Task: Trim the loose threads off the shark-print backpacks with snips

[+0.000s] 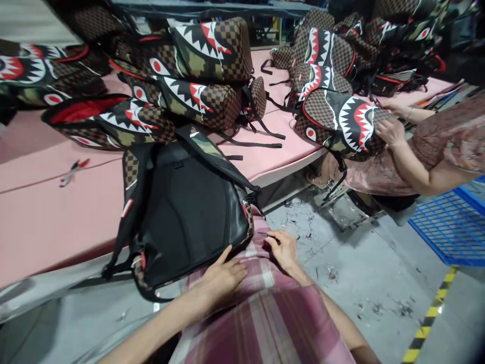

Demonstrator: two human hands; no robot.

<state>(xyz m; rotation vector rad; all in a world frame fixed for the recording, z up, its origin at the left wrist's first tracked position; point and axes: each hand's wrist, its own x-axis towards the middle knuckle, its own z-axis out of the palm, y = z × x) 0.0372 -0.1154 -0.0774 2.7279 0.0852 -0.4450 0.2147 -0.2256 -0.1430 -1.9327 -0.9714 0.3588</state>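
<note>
A checkered backpack (182,202) leans against the table's front edge, its black padded back panel and shoulder straps facing up. At its lower rim is my left hand (224,273). One digit stretches onto the black edge while the other fingers lie bent over the plaid cloth on my lap. To the right of the bag's corner, my right hand (282,248) is closed round a small tool with a thin dark pointed tip, apparently thread snips (262,233). The tip points at the bag's checkered side; most of the tool is hidden in the hand.
A pink-topped table (45,217) carries stacked shark-mouth backpacks (204,50) and red-handled snips (74,172). At right, a co-worker's hands (392,130) hold another backpack (341,121). A blue crate (450,227) and thread scraps (403,308) lie on the floor.
</note>
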